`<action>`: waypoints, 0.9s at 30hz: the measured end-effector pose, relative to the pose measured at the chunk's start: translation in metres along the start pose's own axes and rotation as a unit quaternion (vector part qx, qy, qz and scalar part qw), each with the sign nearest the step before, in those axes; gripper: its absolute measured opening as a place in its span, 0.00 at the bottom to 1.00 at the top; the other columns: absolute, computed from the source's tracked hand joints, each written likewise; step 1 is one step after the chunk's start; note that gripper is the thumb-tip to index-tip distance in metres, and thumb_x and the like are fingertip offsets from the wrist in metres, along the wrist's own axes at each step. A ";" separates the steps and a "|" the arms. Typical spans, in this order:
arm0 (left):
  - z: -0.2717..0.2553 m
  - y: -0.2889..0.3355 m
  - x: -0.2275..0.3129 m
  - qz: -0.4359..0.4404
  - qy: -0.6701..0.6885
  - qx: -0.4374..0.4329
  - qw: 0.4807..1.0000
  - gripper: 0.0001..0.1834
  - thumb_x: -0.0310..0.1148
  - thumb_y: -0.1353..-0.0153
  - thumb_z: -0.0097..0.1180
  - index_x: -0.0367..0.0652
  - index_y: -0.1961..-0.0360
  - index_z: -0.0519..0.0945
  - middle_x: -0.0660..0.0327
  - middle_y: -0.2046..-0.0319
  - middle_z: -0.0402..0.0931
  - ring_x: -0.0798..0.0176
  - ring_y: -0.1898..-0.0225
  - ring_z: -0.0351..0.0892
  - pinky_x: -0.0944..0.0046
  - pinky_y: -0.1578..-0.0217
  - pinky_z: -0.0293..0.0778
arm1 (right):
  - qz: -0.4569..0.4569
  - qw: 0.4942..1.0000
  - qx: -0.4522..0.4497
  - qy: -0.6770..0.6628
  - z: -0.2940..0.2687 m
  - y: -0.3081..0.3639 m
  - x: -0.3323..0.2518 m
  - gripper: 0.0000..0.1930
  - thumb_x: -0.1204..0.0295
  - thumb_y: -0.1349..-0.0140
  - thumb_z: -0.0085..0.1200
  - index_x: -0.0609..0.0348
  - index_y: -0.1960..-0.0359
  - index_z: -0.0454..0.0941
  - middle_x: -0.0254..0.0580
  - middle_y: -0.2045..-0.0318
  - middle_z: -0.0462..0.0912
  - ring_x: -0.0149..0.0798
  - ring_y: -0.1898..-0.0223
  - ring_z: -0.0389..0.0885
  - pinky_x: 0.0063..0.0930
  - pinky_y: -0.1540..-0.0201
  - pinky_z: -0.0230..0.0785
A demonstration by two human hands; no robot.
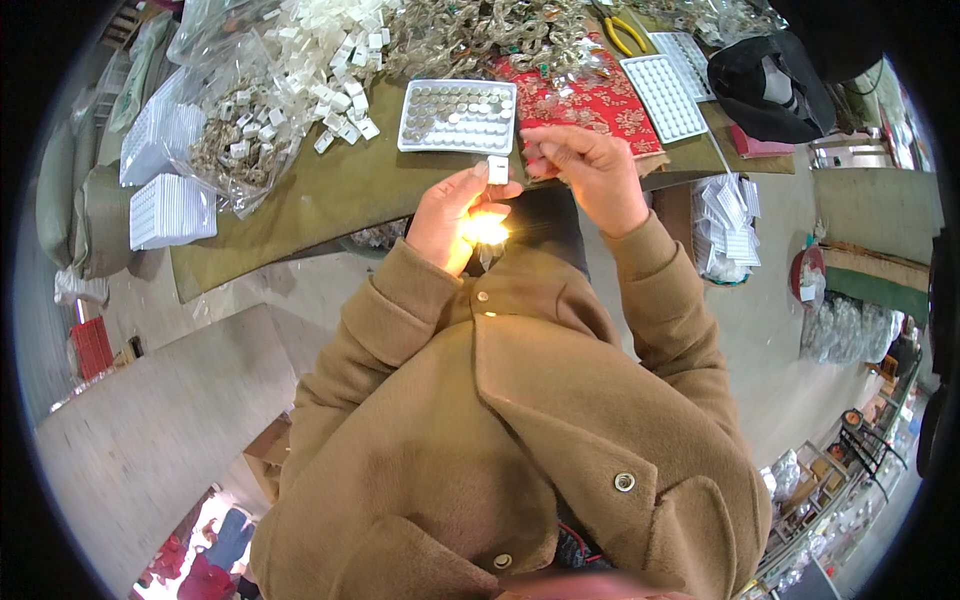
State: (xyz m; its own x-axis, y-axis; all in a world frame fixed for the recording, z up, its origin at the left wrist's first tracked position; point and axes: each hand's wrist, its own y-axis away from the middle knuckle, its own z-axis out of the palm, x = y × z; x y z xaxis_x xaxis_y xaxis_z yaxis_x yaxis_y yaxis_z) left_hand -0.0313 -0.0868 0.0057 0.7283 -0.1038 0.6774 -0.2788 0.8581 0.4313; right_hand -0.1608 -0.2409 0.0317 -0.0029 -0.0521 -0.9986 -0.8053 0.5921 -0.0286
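My left hand (440,222) grips a small white battery case (497,171) upright between thumb and fingers. Just below it, a bright warm glow (487,230) of lit string lights hangs by the palm. My right hand (598,172) is raised to the right of the case, apart from it. Its thumb and fingertips are pinched together; whatever is between them is hidden or too small to name. Beyond my hands lies a white plastic tray (480,139) with round silver button cells in many of its pockets.
White battery cases (335,60) lie heaped at the far left, beside a plastic bag (240,140) of wired ones. Stacked white trays (172,212) stand at the table's left. Red patterned cloth (625,105), yellow-handled pliers (625,35), another tray (663,98) and a black bag (770,88) lie right.
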 end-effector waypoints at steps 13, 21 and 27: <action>0.003 0.010 0.004 0.028 0.044 0.003 0.999 0.14 0.44 0.35 0.56 0.44 0.61 0.78 0.64 0.69 0.79 0.78 0.77 0.70 0.78 0.75 0.67 | -0.123 0.988 0.023 0.095 0.035 0.009 0.006 0.05 0.81 0.42 0.55 0.62 0.64 0.76 0.37 0.70 0.79 0.29 0.70 0.76 0.22 0.67 0.69; 0.004 0.011 0.002 0.034 0.034 0.015 0.999 0.11 0.38 0.34 0.54 0.40 0.61 0.77 0.60 0.70 0.80 0.78 0.82 0.64 0.77 0.78 0.65 | -0.123 0.979 -0.010 0.162 0.035 0.011 0.000 0.05 0.83 0.43 0.53 0.62 0.66 0.75 0.41 0.72 0.77 0.35 0.72 0.75 0.26 0.69 0.68; 0.003 0.010 0.008 0.040 -0.022 0.047 0.998 0.10 0.37 0.34 0.54 0.40 0.63 0.77 0.60 0.71 0.80 0.80 0.85 0.62 0.78 0.78 0.66 | -0.068 0.990 -0.008 0.121 0.039 0.006 -0.002 0.03 0.80 0.41 0.53 0.63 0.66 0.76 0.38 0.74 0.78 0.30 0.74 0.75 0.26 0.69 0.69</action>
State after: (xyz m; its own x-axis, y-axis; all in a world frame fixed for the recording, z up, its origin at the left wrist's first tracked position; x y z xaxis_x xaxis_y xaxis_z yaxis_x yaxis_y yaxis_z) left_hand -0.0301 -0.0802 0.0175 0.6740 -0.0600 0.7363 -0.3938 0.8141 0.4268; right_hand -0.1427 -0.2058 0.0318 -0.0337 -0.3226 -0.9459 -0.8170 0.5541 -0.1598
